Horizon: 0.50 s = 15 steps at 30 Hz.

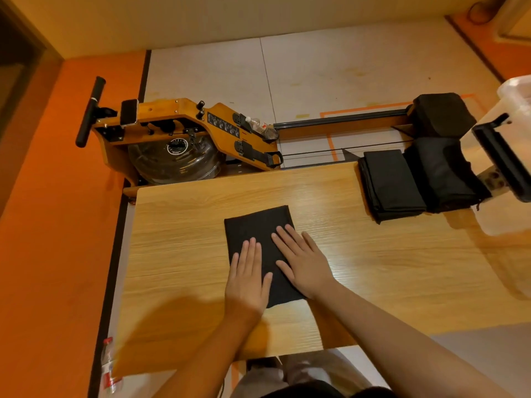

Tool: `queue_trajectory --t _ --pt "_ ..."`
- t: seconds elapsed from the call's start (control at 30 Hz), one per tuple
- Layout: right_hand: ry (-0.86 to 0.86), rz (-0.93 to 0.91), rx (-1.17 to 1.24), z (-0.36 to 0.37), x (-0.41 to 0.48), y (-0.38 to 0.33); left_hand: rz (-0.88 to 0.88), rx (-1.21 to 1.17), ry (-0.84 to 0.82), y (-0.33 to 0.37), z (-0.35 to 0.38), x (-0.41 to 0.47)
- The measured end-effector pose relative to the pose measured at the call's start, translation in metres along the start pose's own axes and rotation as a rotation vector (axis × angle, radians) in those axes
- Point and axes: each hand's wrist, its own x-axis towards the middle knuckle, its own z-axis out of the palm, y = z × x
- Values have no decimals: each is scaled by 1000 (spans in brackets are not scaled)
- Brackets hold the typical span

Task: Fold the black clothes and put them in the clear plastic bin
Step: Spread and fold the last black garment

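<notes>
I am watching the left hand (248, 278) and right hand (301, 259) pressing flat, fingers straight (gripping nothing), on a folded black garment (258, 225) lying mid-way along the surface (178, 225). More black stacks (390, 185) are sitting far right, beside the clear plastic bin (517, 93).

A folded black cloth (260, 248) is pressed flat on the counter (178, 231) by the left hand (248, 278) and right hand (301, 261).

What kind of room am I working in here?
Probably a home gym or exercise room doubling as a folding spot: a water rowing machine and pale floor mats sit behind the wooden table holding the folded black clothes.
</notes>
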Motion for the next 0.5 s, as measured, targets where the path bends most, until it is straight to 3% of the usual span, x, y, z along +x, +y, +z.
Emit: queue_trajectory --t 0.23,0.4,0.5 --pt "17 141 55 -3 -11 2 20 63 3 -7 0 -3" --pt "38 -115 25 -1 -27 -16 192 39 -8 -18 -4 -19" --pt "-10 -103 61 10 -47 -23 231 95 -70 -19 7 -39"
